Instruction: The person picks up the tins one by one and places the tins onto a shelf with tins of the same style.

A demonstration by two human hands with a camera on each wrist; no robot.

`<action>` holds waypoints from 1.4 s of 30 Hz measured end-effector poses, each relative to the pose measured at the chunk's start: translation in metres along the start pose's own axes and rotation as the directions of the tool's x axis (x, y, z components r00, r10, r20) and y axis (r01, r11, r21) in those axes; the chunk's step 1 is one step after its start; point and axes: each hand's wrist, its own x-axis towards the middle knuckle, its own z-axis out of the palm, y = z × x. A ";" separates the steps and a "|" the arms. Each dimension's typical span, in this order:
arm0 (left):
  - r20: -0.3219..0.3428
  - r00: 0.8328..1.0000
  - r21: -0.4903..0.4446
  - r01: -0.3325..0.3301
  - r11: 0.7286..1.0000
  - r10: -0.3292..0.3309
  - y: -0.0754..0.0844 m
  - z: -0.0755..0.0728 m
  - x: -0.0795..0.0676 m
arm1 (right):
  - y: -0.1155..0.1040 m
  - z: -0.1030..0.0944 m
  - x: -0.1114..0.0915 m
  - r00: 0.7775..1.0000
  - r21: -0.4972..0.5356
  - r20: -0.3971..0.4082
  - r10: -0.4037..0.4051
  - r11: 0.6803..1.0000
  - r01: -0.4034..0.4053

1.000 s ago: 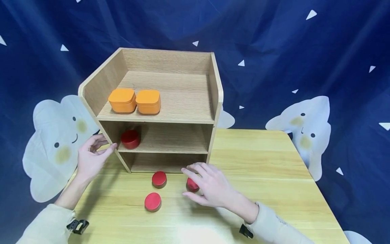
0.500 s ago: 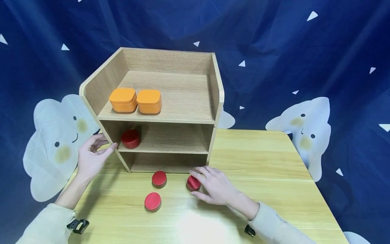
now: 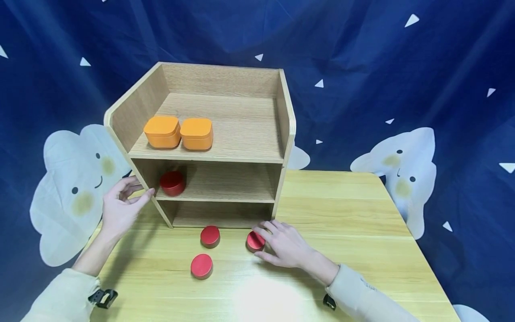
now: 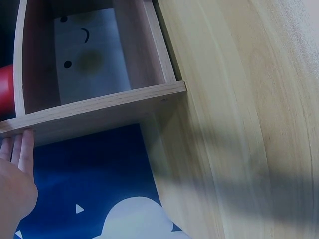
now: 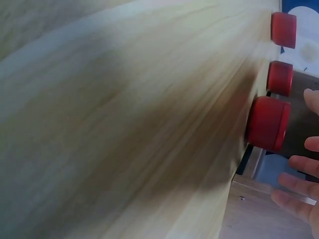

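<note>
In the head view my left hand [image 3: 122, 210] rests against the left side panel of a wooden shelf unit [image 3: 223, 156]. Its fairly straight fingers [image 4: 26, 152] touch the panel's outer face in the left wrist view. My right hand [image 3: 286, 245] hovers at the rightmost round red box [image 3: 255, 242], fingers and thumb spread at its right side. From the right wrist, a gap shows between those fingers and this red box [image 5: 268, 123]. Two more round red boxes, one near the shelf [image 3: 210, 236] and one closer to me [image 3: 201, 266], sit on the table.
Another red box [image 3: 172, 183] stands at the left of the middle shelf. Two orange lidded boxes, one at left [image 3: 162, 132] and one beside it [image 3: 196, 134], are on the top board. A blue curtain [image 3: 362, 67] hangs behind the wooden table [image 3: 342, 214].
My right hand has shifted slightly right, uncovering more of the rightmost red box. The left hand and the shelf stay where they were.
</note>
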 end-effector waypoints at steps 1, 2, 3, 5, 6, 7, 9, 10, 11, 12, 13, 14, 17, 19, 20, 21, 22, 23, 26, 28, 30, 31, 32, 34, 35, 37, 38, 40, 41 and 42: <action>0.000 1.000 0.002 0.001 1.000 -0.001 0.000 0.000 0.000 | 0.000 0.001 0.000 1.000 -0.003 0.010 0.000 1.000 0.000; 0.001 1.000 0.005 0.001 1.000 -0.001 0.000 0.000 0.000 | 0.001 0.002 0.000 1.000 -0.006 0.021 -0.001 1.000 0.001; 0.001 1.000 0.008 0.001 1.000 -0.001 0.000 0.000 0.000 | 0.001 0.003 0.000 1.000 -0.009 0.031 -0.001 1.000 0.001; 0.003 1.000 0.013 0.000 1.000 0.000 0.000 0.000 0.000 | 0.001 0.005 0.001 0.999 -0.011 0.044 -0.002 1.000 0.003; 0.003 1.000 0.015 0.000 1.000 0.000 0.000 0.000 0.000 | 0.001 0.005 0.001 0.999 -0.013 0.049 -0.003 1.000 0.004; 0.003 1.000 0.016 0.000 1.000 0.000 0.000 0.000 0.000 | 0.001 0.006 0.001 0.999 -0.015 0.052 -0.004 1.000 0.005; 0.003 1.000 0.014 0.000 1.000 0.000 -0.001 0.000 0.001 | 0.002 0.007 0.001 0.998 -0.017 0.055 -0.002 1.000 0.003; 0.004 1.000 0.013 -0.001 1.000 0.001 -0.001 0.000 0.001 | 0.002 0.008 0.002 0.999 -0.017 0.053 -0.003 1.000 0.004; 0.004 1.000 0.014 -0.002 1.000 0.002 -0.001 0.000 0.001 | 0.002 0.008 0.002 0.999 -0.017 0.053 -0.003 1.000 0.004; 0.003 1.000 0.016 -0.003 1.000 0.003 -0.001 0.000 0.001 | 0.003 0.008 0.002 0.999 -0.016 0.052 -0.003 1.000 0.004; 0.005 1.000 0.014 -0.005 1.000 0.004 -0.001 0.000 0.001 | 0.003 0.009 0.002 0.999 -0.016 0.052 -0.003 1.000 0.004; 0.006 1.000 0.015 -0.007 1.000 0.007 -0.001 0.000 0.001 | 0.003 0.009 0.002 0.999 -0.014 0.051 -0.003 1.000 0.004; 0.007 1.000 0.019 -0.012 1.000 0.012 -0.001 0.000 0.001 | 0.003 0.010 0.003 0.998 -0.019 0.057 -0.004 1.000 0.005; 0.007 1.000 0.015 -0.011 1.000 0.011 0.000 0.001 0.001 | 0.002 0.011 0.003 0.998 -0.019 0.065 -0.003 1.000 0.004; 0.006 1.000 0.013 -0.010 1.000 0.010 0.000 0.001 0.001 | 0.002 0.012 0.003 0.998 -0.018 0.069 -0.001 1.000 0.003; 0.005 1.000 0.010 -0.008 1.000 0.008 0.000 0.001 0.001 | 0.002 0.012 0.003 0.997 -0.018 0.074 -0.001 1.000 0.002; 0.005 1.000 0.005 -0.006 1.000 0.006 0.000 0.001 0.001 | 0.001 0.013 0.002 0.997 -0.014 0.078 0.000 1.000 0.001; 0.004 1.000 0.005 -0.005 1.000 0.005 0.000 0.001 0.001 | 0.001 0.013 0.002 0.997 -0.013 0.081 0.000 1.000 0.001; 0.002 1.000 0.009 -0.005 1.000 0.005 0.000 0.001 0.000 | 0.000 0.015 0.001 0.997 -0.013 0.083 0.000 1.000 0.001; 0.000 1.000 0.014 -0.006 1.000 0.006 0.000 0.001 0.000 | 0.000 0.016 0.001 0.997 -0.015 0.081 -0.001 1.000 0.002; -0.003 1.000 0.014 -0.007 1.000 0.007 0.000 0.001 0.000 | -0.001 0.016 0.000 0.997 -0.018 0.080 0.000 1.000 0.001; -0.004 1.000 0.011 -0.007 1.000 0.007 0.000 0.001 0.000 | -0.001 0.016 0.000 0.997 -0.018 0.081 0.002 1.000 -0.001; -0.003 1.000 0.010 -0.008 1.000 0.008 0.000 0.001 0.000 | -0.001 0.016 0.000 0.997 -0.017 0.083 0.003 1.000 -0.002; -0.002 1.000 0.009 -0.011 1.000 0.011 0.000 0.001 0.000 | -0.001 0.016 0.000 0.996 -0.018 0.089 0.006 1.000 -0.004; 0.000 1.000 0.006 -0.011 1.000 0.011 0.000 0.001 0.000 | -0.001 0.016 0.000 0.996 -0.018 0.091 0.007 1.000 -0.005; 0.003 1.000 0.004 -0.012 1.000 0.012 0.000 0.001 -0.001 | -0.002 0.016 0.001 0.995 -0.023 0.095 0.005 1.000 -0.003; 0.004 1.000 0.002 -0.012 1.000 0.012 0.000 0.001 -0.001 | -0.002 0.016 0.001 0.995 -0.026 0.096 0.004 1.000 -0.001; 0.002 1.000 0.001 -0.010 1.000 0.010 0.000 0.001 -0.001 | -0.002 0.017 0.002 0.995 -0.031 0.095 0.001 1.000 0.001; 0.000 1.000 0.000 -0.009 1.000 0.009 0.000 0.001 0.000 | -0.002 0.017 0.002 0.996 -0.030 0.093 0.000 1.000 0.003; -0.002 1.000 0.002 -0.008 1.000 0.008 0.000 0.001 0.000 | -0.002 0.017 0.002 0.996 -0.029 0.090 -0.002 1.000 0.005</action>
